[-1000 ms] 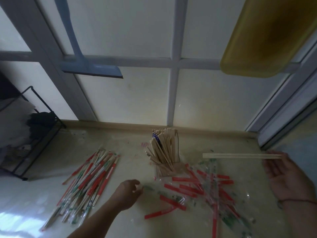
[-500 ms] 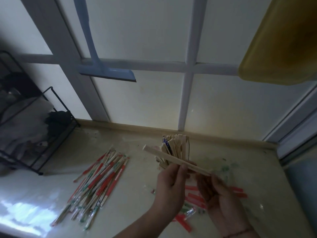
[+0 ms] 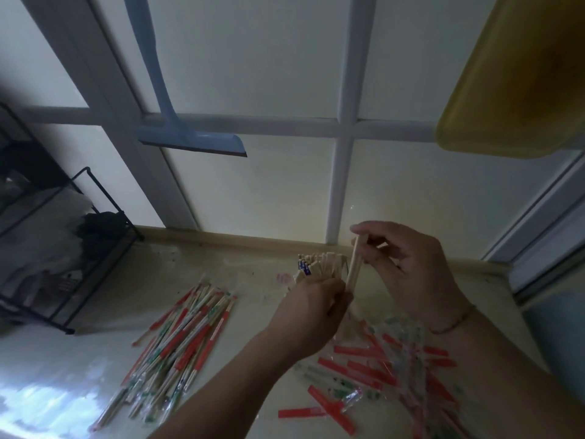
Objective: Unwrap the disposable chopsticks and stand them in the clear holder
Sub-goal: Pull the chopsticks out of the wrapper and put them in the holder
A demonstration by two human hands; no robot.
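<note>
Head view: our right hand [image 3: 408,270] pinches the upper end of a bare chopstick pair [image 3: 354,267], now tipped nearly upright where half a second ago it lay slanted across both hands. Our left hand [image 3: 311,307] curls around the pair's lower end, right at the cluster of chopsticks already standing in the clear holder [image 3: 319,267]. A second ago the right hand held the pair level out to the side, well away from the holder, so we judge this pair is unwrapped and about to be stood in place.

The wrapped chopsticks [image 3: 180,340] lie in a heap on the surface [image 3: 79,359] to the left, so plenty remain. Empty wrappers [image 3: 373,375] litter the right side.

The holder's clear walls and base are hidden behind our left hand; only the chopstick tops show. We cannot tell whether the pair's lower tip is already inside. The wrapper print is too blurred to read.
</note>
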